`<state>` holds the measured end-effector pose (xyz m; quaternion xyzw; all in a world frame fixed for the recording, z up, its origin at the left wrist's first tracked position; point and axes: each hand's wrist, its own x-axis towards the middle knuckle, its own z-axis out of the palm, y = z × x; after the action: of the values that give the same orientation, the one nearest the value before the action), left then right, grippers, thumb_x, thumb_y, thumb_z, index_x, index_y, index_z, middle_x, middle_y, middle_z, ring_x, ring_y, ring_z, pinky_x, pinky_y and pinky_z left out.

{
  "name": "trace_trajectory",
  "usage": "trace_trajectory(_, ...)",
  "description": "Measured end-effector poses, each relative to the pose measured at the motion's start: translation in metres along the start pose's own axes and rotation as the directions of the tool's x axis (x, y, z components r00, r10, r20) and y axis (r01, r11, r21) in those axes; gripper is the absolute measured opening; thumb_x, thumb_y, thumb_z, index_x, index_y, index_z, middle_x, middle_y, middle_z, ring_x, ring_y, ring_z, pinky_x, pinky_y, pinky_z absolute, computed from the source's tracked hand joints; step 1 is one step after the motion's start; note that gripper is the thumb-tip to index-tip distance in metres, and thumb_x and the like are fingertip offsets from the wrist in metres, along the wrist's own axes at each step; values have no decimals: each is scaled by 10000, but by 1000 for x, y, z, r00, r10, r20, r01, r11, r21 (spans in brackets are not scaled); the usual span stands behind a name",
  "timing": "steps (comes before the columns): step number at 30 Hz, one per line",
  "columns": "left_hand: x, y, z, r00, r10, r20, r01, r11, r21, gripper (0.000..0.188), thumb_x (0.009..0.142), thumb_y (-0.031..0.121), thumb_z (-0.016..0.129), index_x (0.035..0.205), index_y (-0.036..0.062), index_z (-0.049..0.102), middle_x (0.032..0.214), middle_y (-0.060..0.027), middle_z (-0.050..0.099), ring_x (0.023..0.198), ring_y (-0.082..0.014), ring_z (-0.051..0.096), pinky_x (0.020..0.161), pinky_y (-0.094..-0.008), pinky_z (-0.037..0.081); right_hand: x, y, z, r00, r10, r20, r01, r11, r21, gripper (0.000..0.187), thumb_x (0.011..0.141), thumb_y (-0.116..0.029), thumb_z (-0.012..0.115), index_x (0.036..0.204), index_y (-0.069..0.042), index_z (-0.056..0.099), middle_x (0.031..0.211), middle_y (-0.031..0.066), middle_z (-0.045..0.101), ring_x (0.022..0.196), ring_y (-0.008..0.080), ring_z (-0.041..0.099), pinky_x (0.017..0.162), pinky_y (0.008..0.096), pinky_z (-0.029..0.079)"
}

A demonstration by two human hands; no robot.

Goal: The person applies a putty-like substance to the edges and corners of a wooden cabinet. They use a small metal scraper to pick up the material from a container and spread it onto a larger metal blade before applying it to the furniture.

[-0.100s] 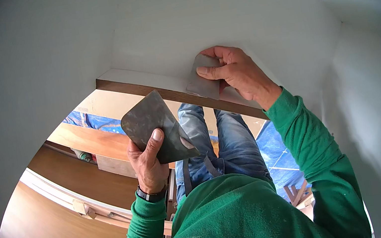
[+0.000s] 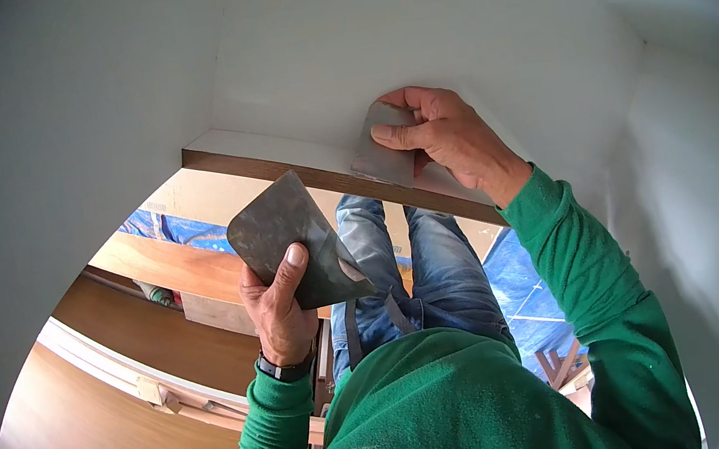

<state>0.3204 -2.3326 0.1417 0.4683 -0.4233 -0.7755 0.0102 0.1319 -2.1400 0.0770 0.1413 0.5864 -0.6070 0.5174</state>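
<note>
Left hand point(image 2: 281, 312): gripping a broad grey spreader plate point(image 2: 277, 229), thumb pressed on the near face, the other fingers hidden behind it. Right hand point(image 2: 454, 133): pinching a smaller grey spreader blade point(image 2: 380, 150), thumb on the near face and fingers behind its upper end.

The thumb-and-finger hold on the blade appears chosen to leave its lower edge free and to control its angle against the white ledge point(image 2: 271, 150). The broad plate is presumably gripped near its lower edge so that most of its face is left uncovered. A pale patch point(image 2: 351, 269) shows near its lower right corner; its nature cannot be determined.

Positions: the blade lies to the left of the right hand, tilted over the ledge, its lower end close to the brown front edge point(image 2: 250, 168); contact cannot be confirmed. The plate extends above and to the right of the left hand, on the person's side of that edge, nearer the ledge's left corner than the blade is.
</note>
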Motion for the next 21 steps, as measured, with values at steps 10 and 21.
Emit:
trace_trajectory(10, -1, 0, -3, 1000, -21, -15, 21, 1000, -8, 287, 954, 67, 722, 1226, 24, 639, 1074, -87, 725, 929, -202, 722, 840, -369, 622, 4, 3, -3, 999, -50, -5, 50, 993, -103, 486, 912, -194, 800, 1330, 0, 644, 1012, 69, 724, 819, 124, 687, 610, 272, 564)
trace_trajectory(21, -2, 1, -6, 999, -40, -25, 40, 999, 2, 345, 910, 94, 793, 1218, 20, 656, 1105, -72, 723, 970, -167, 693, 891, -325, 571, 9, -5, -9, 995, -45, 84, 52, 995, -82, 521, 884, -226, 834, 1348, -68, 655, 947, -2, 747, 777, 73, 676, 622, 229, 510)
